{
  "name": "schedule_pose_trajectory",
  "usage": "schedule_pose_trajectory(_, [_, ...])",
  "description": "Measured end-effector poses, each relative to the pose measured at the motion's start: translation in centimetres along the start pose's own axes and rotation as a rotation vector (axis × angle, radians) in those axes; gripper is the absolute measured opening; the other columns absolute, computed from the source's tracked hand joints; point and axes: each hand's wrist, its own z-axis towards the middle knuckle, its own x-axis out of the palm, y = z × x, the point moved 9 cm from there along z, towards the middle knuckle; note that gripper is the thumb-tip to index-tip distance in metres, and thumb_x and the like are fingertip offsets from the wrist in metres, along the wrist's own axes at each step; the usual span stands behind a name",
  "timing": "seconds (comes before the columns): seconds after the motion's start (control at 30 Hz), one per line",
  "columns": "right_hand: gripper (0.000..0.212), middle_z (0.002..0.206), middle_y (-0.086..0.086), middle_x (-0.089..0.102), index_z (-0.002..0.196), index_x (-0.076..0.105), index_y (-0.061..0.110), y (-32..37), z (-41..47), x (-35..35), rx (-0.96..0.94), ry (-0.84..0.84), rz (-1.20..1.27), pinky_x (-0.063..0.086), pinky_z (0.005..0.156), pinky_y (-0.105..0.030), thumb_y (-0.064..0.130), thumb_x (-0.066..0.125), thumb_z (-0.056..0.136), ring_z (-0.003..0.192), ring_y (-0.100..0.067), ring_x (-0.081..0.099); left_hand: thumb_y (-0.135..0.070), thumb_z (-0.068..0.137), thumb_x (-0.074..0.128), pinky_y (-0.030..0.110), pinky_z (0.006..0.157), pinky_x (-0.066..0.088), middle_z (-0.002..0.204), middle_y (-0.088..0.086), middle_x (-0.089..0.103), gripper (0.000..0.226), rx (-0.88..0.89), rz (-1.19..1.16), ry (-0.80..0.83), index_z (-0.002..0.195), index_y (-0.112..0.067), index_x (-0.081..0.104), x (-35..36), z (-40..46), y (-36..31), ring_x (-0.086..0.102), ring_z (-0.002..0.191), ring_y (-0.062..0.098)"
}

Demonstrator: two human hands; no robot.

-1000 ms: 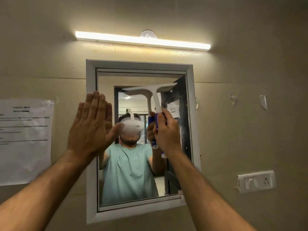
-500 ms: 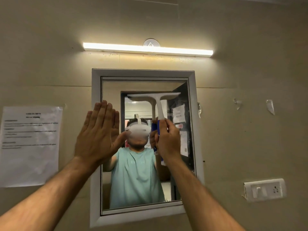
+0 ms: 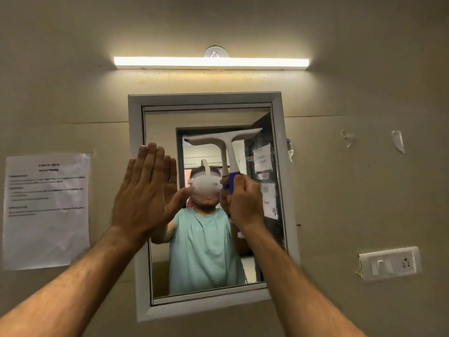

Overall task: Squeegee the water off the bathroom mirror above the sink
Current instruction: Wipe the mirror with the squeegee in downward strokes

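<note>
Below our squeegee (image 3: 227,142) the mirror (image 3: 257,263) lies open; our flat left hand (image 3: 143,190) blocks its left edge, perhaps touching.

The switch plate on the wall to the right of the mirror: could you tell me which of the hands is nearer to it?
Right. The right hand grips the squeegee before the mirror's right half, up-left of the switch plate. The left hand is raised flat at the mirror's left edge, farther away.
</note>
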Motion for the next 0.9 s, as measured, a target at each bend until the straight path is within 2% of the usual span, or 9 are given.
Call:
schedule_pose_trajectory(0.17, [0.036,0.099,-0.028,0.063,0.107,0.060,0.009,2.3,0.8,0.2,-0.029,0.007,0.067,0.049,0.086,-0.062,0.033,0.034,0.105,0.093,-0.047,0.060,-0.077,0.095,0.005,0.045,0.129,0.004,0.169,0.017,0.000,0.101,0.013,-0.006,-0.013,0.160,-0.001,0.010,0.5,0.6,-0.7,0.001,0.158,0.030])
schedule_pose_trajectory(0.3, [0.034,0.085,-0.019,0.057,0.098,0.058,0.012,4.5,3.0,0.5,-0.025,0.026,0.106,0.050,0.082,-0.062,0.035,0.033,0.103,0.079,-0.034,0.053,-0.076,0.095,0.007,0.044,0.129,0.003,0.170,0.016,-0.001,0.099,0.012,-0.020,-0.016,0.161,-0.002,0.009,1.2,0.7,-1.2,-0.001,0.159,0.028])
schedule_pose_trajectory(0.37, [0.036,0.088,-0.022,0.059,0.100,0.058,0.009,3.6,3.3,0.5,-0.022,0.022,0.071,0.048,0.084,-0.063,0.034,0.032,0.104,0.081,-0.038,0.054,-0.076,0.095,0.008,0.043,0.129,0.001,0.171,0.014,-0.001,0.098,0.008,-0.023,-0.012,0.162,-0.004,0.008,1.7,0.4,-1.3,-0.003,0.159,0.026])
schedule_pose_trajectory(0.47, [0.039,0.100,-0.030,0.062,0.108,0.059,0.006,0.9,2.4,-0.1,-0.010,0.007,0.024,0.047,0.086,-0.064,0.033,0.031,0.105,0.095,-0.049,0.059,-0.075,0.096,0.009,0.039,0.129,-0.005,0.171,0.014,-0.002,0.097,0.009,-0.013,-0.002,0.162,-0.004,0.008,2.1,-0.1,-1.2,-0.003,0.159,0.025])
schedule_pose_trajectory(0.6, [0.037,0.098,-0.027,0.064,0.107,0.059,0.007,-1.4,0.3,-0.7,-0.019,-0.015,0.005,0.051,0.084,-0.063,0.031,0.032,0.106,0.093,-0.047,0.061,-0.075,0.096,0.011,0.037,0.128,-0.007,0.171,0.015,-0.001,0.097,0.010,-0.004,0.005,0.162,-0.004,0.009,2.7,-0.4,-1.0,-0.002,0.159,0.026])
schedule_pose_trajectory(0.73, [0.050,0.097,-0.029,0.063,0.105,0.059,0.006,0.9,1.2,-0.7,-0.044,-0.011,-0.016,0.049,0.084,-0.066,0.044,0.029,0.094,0.092,-0.048,0.061,-0.073,0.097,0.014,0.038,0.129,-0.006,0.171,0.015,-0.001,0.096,0.019,0.012,0.002,0.162,-0.004,0.009,3.1,-0.1,-1.6,-0.001,0.159,0.027])
schedule_pose_trajectory(0.8, [0.055,0.091,-0.025,0.061,0.103,0.059,0.008,2.1,2.2,-0.5,-0.026,0.011,0.002,0.048,0.084,-0.066,0.050,0.028,0.087,0.086,-0.046,0.058,-0.072,0.096,0.020,0.037,0.128,-0.007,0.171,0.015,-0.001,0.095,0.030,0.013,-0.008,0.162,-0.005,0.007,3.2,0.2,-2.1,-0.001,0.159,0.026])
schedule_pose_trajectory(0.9, [0.055,0.087,-0.020,0.057,0.101,0.057,0.009,2.1,2.6,-0.3,-0.019,0.029,0.022,0.047,0.082,-0.065,0.055,0.028,0.091,0.080,-0.038,0.054,-0.072,0.096,0.023,0.036,0.128,-0.008,0.171,0.015,-0.001,0.096,0.036,0.003,-0.031,0.162,-0.005,0.006,3.2,0.5,-2.7,-0.001,0.159,0.027])
